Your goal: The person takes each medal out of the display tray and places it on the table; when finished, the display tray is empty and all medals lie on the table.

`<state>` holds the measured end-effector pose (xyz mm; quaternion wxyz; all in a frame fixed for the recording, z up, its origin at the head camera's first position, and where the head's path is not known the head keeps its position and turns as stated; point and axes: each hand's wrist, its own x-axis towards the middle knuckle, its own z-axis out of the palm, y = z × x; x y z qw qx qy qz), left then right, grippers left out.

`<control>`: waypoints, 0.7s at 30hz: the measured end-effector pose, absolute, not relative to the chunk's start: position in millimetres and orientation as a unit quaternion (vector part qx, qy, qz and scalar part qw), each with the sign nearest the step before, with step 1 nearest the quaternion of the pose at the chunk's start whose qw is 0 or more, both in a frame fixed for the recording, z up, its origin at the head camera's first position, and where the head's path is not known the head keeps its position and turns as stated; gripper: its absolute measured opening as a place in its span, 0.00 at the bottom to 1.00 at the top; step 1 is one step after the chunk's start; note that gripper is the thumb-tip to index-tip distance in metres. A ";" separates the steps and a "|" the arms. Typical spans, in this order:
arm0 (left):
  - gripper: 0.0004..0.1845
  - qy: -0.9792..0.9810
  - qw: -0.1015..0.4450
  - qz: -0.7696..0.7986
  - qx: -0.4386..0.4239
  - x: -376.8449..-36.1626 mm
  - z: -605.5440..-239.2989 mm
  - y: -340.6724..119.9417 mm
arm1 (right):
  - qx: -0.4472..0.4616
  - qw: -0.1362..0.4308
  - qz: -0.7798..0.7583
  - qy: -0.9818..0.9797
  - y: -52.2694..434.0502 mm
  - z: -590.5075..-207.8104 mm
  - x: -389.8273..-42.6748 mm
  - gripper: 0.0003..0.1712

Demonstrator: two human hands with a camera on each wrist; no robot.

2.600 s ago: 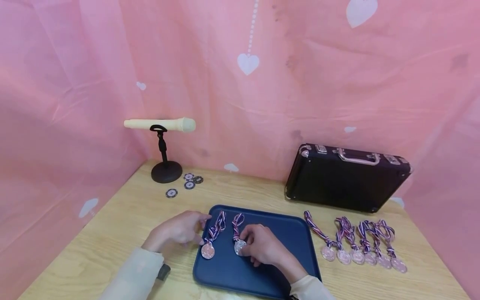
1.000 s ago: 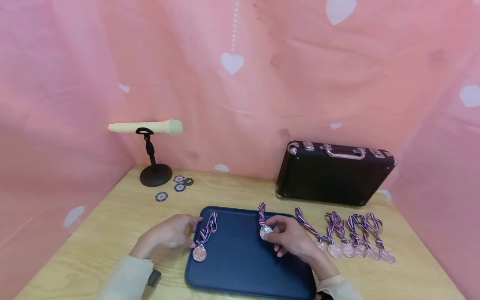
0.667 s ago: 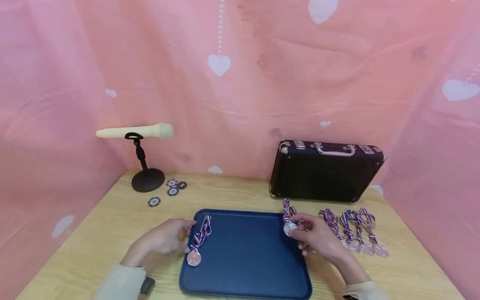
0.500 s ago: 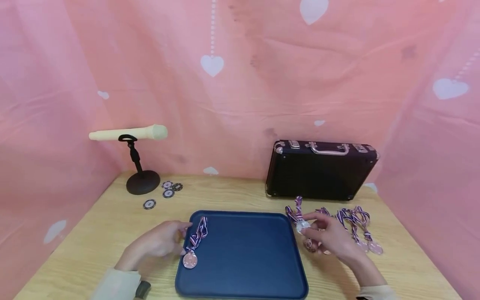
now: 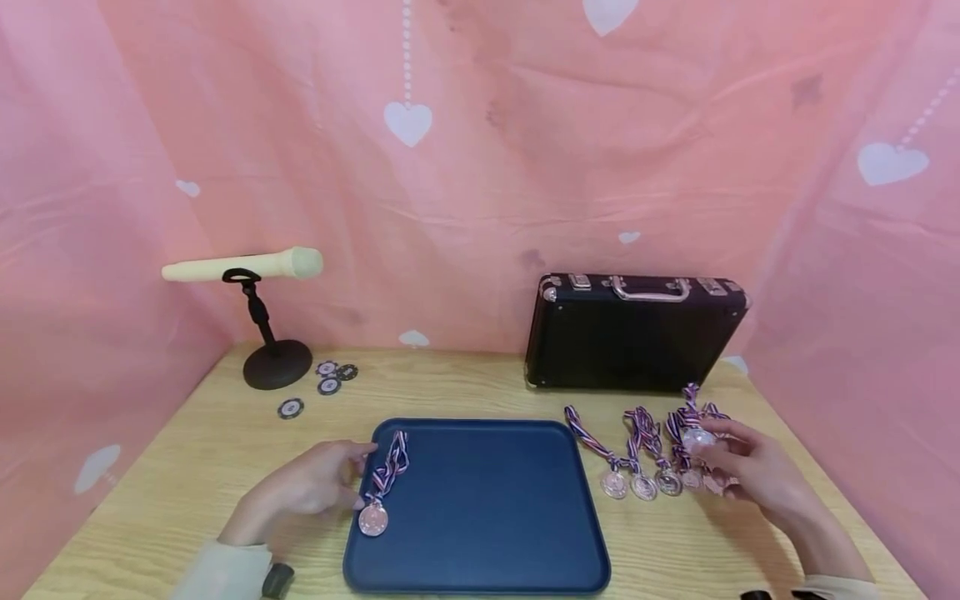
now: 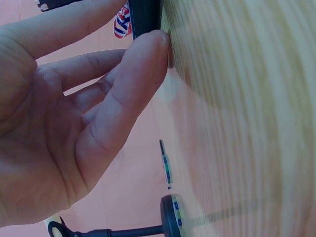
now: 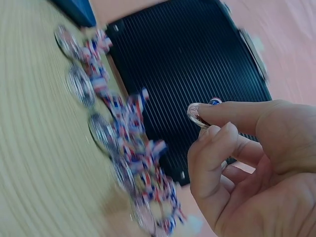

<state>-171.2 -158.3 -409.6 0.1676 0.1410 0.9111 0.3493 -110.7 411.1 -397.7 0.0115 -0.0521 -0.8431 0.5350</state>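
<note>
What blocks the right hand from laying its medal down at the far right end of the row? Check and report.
Nothing visible does. The right hand pinches the medal above the row of medals, and bare table lies beside the row.

- The right hand (image 5: 757, 473) hides the far-right medals of the row (image 5: 652, 467).
- In the right wrist view that row (image 7: 123, 148) is blurred.
- The poker chips' (image 5: 322, 385) markings are too small to read.
- The tray (image 6: 144, 17) is cut off in the left wrist view.

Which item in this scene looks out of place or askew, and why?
One medal lies half off the blue tray, its disc over the left rim beside the left hand, while the other medals lie in a row on the table.
</note>
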 end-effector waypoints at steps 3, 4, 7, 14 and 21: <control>0.41 0.913 0.170 0.346 0.135 -170.7 -410.5 -158.4 | -0.042 0.017 0.548 -0.835 430.3 -401.4 -108.0 0.26; 0.41 0.914 0.170 0.344 0.133 -170.5 -410.6 -158.3 | -0.038 0.017 0.554 -0.832 436.8 -402.9 -107.0 0.26; 0.40 0.916 0.168 0.342 0.126 -169.6 -410.5 -157.7 | -0.030 0.012 0.574 -0.819 455.8 -407.7 -103.4 0.29; 0.40 0.917 0.167 0.342 0.122 -168.1 -407.9 -156.1 | -0.045 0.022 0.539 -0.841 484.0 -419.3 -96.0 0.31; 0.40 0.915 0.166 0.347 0.120 -167.8 -407.4 -156.6 | -0.085 0.002 0.484 -0.871 501.9 -426.6 -94.1 0.33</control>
